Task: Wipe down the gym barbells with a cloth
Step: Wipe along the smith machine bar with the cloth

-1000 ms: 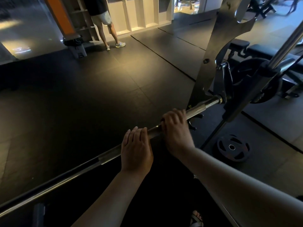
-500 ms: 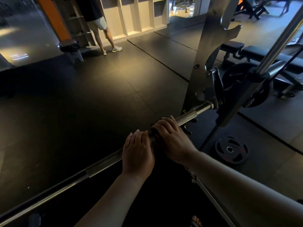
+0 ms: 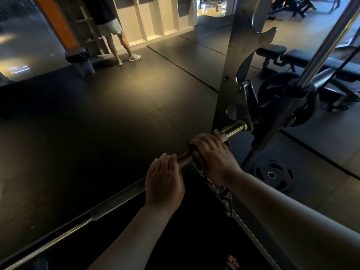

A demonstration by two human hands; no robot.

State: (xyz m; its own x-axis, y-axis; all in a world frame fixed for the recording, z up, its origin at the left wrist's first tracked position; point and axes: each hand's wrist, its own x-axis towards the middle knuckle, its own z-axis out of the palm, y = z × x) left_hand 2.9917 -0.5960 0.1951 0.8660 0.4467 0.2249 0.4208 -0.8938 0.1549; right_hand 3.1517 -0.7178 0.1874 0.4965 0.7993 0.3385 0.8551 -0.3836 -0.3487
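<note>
At the upper left of my feed stands an orange pillar (image 3: 56, 22). Just right of it a person (image 3: 114, 30) in pale shorts faces a set of shelves (image 3: 155, 18). A dark floor (image 3: 97, 114) fills the middle of the frame.

The bar (image 3: 116, 199) runs on a slant from the lower left corner up to right of centre, where its end meets the rack (image 3: 231, 75).

The left hand (image 3: 164, 180) lies over the bar at centre. Its fingers are close together and only lightly bent across the top. The thumb is hidden, so I cannot tell whether they close underneath.

Just beside it, further up the bar, is the right hand (image 3: 212, 154). Its fingers are clamped round the bar, and a dark cloth (image 3: 191, 148) seems to be bunched beneath them. It shows only at the fingertips, and the dim light hides the rest. Past this hand a short shiny stretch of bar reaches the rack's hook.

Right of the rack, a plate (image 3: 272, 176) lies flat on the floor at lower right. Above it a second plate (image 3: 309, 112) hangs upright behind a chrome rod (image 3: 329, 38) that slants to the top right corner. A black bench (image 3: 311, 60) stands behind them at the right edge.
</note>
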